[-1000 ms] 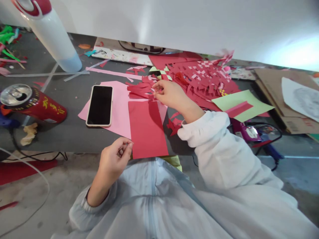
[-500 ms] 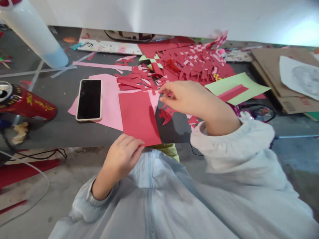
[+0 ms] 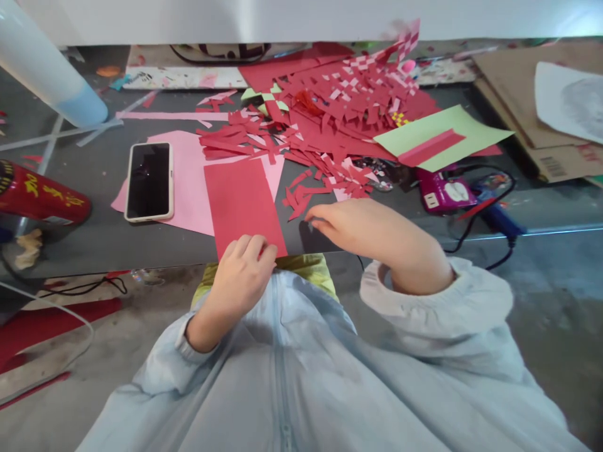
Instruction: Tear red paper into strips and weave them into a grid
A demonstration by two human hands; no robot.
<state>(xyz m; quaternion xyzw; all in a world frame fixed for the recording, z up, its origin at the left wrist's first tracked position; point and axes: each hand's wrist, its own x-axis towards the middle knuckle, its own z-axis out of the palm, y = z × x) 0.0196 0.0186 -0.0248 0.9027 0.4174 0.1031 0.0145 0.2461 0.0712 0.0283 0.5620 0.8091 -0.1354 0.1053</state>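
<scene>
Lying R of 1 phone (image 3: 149, 182), 1 can (image 3: 42, 194) & 1 bottle (image 3: 51, 66), partly atop 1 pink sheet (image 3: 191, 188) at front edge of table (image 3: 117, 245), 1 red sheet (image 3: 242, 204) looks plain, flat & rect., w/ L hand (image 3: 242, 273), fingers bent, over near end, R hand (image 3: 355, 223) nr red scraps (image 3: 300, 199), can't tell if either's gripping.

One head-worn view, forward and down, close above hands (image 3: 242, 273) and table (image 3: 141, 243).
</scene>
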